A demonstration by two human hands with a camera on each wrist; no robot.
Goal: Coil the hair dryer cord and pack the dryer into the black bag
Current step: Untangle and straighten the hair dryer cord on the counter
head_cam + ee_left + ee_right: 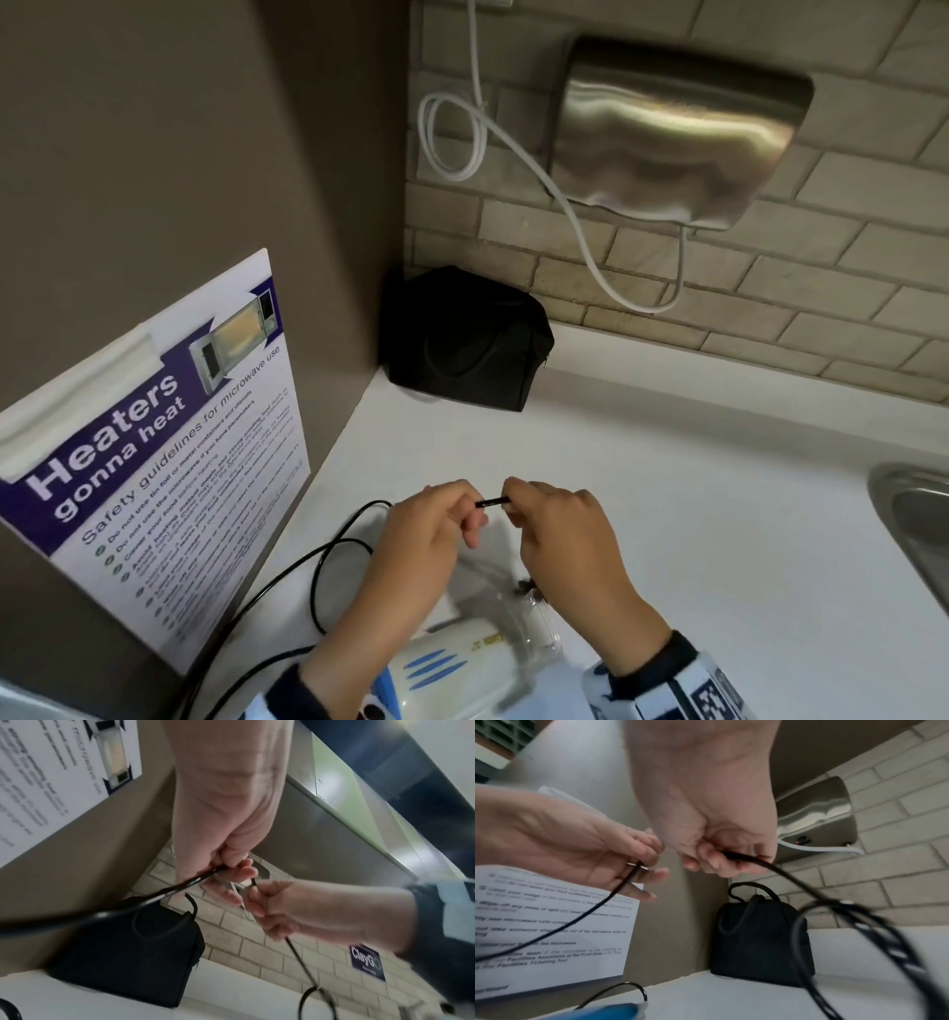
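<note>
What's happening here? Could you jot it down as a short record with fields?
Place: white counter in a corner with a tiled wall
Left hand: pinches the black cord
Right hand: pinches the same cord; a short stretch spans between the hands
Hair dryer: white and blue, lying on the counter below the hands
Black bag: standing in the corner, apart from the dryer
Wall: steel hand dryer, microwave safety poster

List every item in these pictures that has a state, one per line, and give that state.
Left hand: pinching the black cord.
Right hand: pinching the same cord.
Cord: short stretch held between both hands, the rest loose on the counter, not coiled.
Hair dryer: lying on the counter, not packed.
Black bag: standing in the corner, looks closed.
</note>
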